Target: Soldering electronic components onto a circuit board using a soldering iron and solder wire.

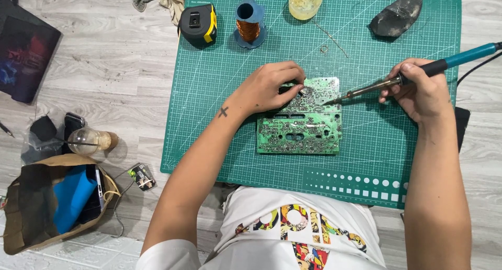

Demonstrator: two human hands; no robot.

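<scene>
Our left hand pinches something small at the top edge of the board, which lies mid-mat. Our right hand grips the iron, tip on the board; a slip could burn the nearby fingers.

Tape measure, copper wire spool

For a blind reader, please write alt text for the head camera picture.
A person's right hand holds a soldering iron with its tip on a green circuit board, and the left hand rests on the board. The board lies on a green cutting mat beside a spool of copper wire.
</scene>
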